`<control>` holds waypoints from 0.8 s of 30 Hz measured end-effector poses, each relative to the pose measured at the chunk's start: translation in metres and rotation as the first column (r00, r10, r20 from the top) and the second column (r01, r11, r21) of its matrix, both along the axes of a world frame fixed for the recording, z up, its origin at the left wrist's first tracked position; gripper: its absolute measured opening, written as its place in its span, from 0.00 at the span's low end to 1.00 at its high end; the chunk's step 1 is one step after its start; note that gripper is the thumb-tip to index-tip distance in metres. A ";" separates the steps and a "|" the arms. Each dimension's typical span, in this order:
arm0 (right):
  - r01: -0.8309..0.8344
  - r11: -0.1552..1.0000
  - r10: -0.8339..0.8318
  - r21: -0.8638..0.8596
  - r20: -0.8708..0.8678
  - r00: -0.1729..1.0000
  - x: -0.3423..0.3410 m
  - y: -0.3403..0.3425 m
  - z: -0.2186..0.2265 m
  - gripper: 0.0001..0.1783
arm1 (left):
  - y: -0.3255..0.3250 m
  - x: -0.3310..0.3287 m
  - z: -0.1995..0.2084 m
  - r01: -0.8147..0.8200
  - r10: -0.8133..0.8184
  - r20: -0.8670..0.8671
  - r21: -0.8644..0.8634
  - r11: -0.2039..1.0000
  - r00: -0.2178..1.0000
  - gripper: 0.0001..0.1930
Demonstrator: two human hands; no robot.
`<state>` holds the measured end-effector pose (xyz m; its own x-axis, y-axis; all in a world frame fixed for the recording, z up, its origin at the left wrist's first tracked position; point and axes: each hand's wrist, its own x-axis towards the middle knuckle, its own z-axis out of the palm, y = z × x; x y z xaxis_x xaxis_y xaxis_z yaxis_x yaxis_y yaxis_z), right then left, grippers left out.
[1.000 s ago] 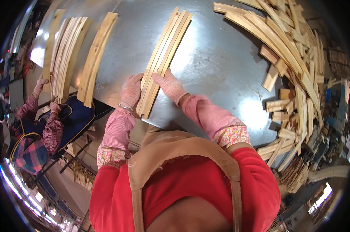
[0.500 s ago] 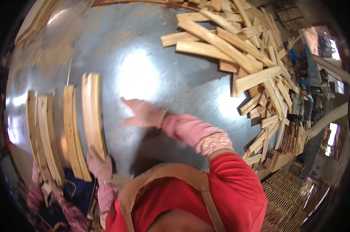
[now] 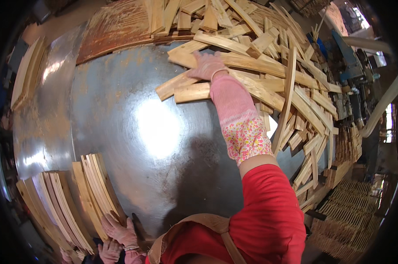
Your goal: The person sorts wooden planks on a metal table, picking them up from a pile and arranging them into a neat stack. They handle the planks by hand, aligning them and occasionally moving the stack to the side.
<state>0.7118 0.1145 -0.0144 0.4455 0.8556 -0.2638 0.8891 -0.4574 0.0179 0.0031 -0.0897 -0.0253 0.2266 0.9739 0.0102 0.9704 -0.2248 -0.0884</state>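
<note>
My right hand (image 3: 207, 66), in a pink glove, rests with spread fingers on the near-left part of a heap of wooden slats (image 3: 251, 64). A pale slat (image 3: 181, 58) lies under its fingers; no firm grip shows. At the lower left, my gloved left hand (image 3: 120, 231) lies with its fingers apart against the near end of a stack of thin wooden strips (image 3: 98, 180). That stack stands beside a single wider strip (image 3: 85, 193), close against it. Another person's gloved hand (image 3: 109, 251) is just below my left hand.
A grey metal tabletop (image 3: 133, 171) with a bright glare lies between my hands. More strip stacks (image 3: 60, 198) stand at the left edge. Boards (image 3: 28, 75) lie at the far left, and a worn brown board (image 3: 115, 28) borders the far side. A blue machine (image 3: 346, 57) stands right.
My right hand has gone from the middle of the table to the slat heap. The strips at my left hand have moved left against the neighbouring strip. The view has shifted.
</note>
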 end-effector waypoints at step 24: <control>0.596 0.569 -0.461 0.567 -0.381 0.802 -0.128 -0.332 0.011 0.36 | -0.103 0.322 -0.018 0.555 0.469 0.721 -0.693 0.461 0.510 0.31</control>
